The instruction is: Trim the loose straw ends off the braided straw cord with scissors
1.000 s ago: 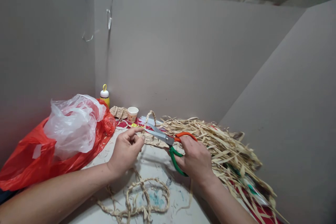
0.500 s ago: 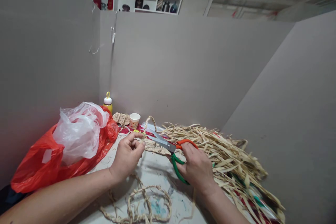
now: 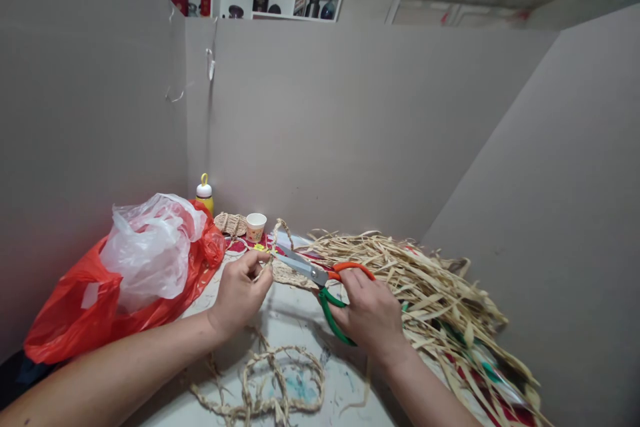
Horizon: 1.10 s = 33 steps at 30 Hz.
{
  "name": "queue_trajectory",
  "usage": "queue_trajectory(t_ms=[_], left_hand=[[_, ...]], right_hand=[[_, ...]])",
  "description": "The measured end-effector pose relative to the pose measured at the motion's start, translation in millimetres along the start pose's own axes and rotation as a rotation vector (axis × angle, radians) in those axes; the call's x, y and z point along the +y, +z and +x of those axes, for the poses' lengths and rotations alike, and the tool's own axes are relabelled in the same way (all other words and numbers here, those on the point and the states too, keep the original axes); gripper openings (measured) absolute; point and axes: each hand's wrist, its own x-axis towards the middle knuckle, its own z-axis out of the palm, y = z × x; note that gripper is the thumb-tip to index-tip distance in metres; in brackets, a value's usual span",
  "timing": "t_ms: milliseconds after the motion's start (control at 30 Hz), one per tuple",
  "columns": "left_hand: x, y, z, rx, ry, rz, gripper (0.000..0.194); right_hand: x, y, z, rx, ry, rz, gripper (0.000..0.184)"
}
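Note:
My left hand [image 3: 243, 290] pinches a braided straw cord [image 3: 280, 230], part of which arches up in a loop beyond the fingertips. My right hand [image 3: 370, 310] grips scissors [image 3: 316, 275] with one orange and one green handle. The blades are a little apart and point left, their tips close beside the cord at my left fingers. Whether they touch it I cannot tell. Behind the blades lies a flat woven straw piece [image 3: 295, 275], partly hidden. More braided cord [image 3: 285, 353] lies coiled on the table [image 3: 345, 373] in front of me.
A heap of dry straw strips [image 3: 425, 280] covers the right side. At left sits a red plastic bag [image 3: 75, 320] with a white bag [image 3: 147, 253] on it. Behind stand a yellow bottle [image 3: 204, 195], a woven sole-shaped piece [image 3: 231, 223] and a paper cup [image 3: 256, 228]. Grey partitions [image 3: 325, 127] enclose the table.
The scissors and my right hand have shifted slightly left, bringing the blades nearer my left fingers. The blades look a little more closed. The whole view has moved slightly.

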Motion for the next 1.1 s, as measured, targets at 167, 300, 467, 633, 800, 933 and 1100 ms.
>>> queue_trajectory(t_ms=[167, 300, 467, 633, 800, 933, 1100], left_hand=[[-6, -0.7, 3, 0.005, 0.08, 0.114, 0.015], [-11, 0.2, 4, 0.007, 0.137, 0.197, 0.017], [-14, 0.3, 4, 0.012, 0.17, 0.248, 0.014], [-13, -0.1, 5, 0.003, 0.174, 0.203, 0.015], [-9, 0.6, 8, -0.014, 0.016, -0.042, 0.019], [-7, -1.1, 14, -0.106, -0.15, -0.29, 0.028], [2, -6.8, 24, -0.269, -0.313, -0.632, 0.03]], right_hand=[[-6, 1, -3, -0.005, 0.031, -0.007, 0.034], [-8, 5, -6, -0.012, 0.06, -0.005, 0.038], [-9, 6, -8, -0.047, 0.074, 0.054, 0.037], [-10, 8, -10, -0.073, 0.089, 0.115, 0.036], [-8, 12, -10, -0.08, 0.244, 0.183, 0.033], [-5, 14, -10, -0.102, 0.269, 0.205, 0.031], [-4, 13, -10, -0.193, 0.225, 0.259, 0.032]])
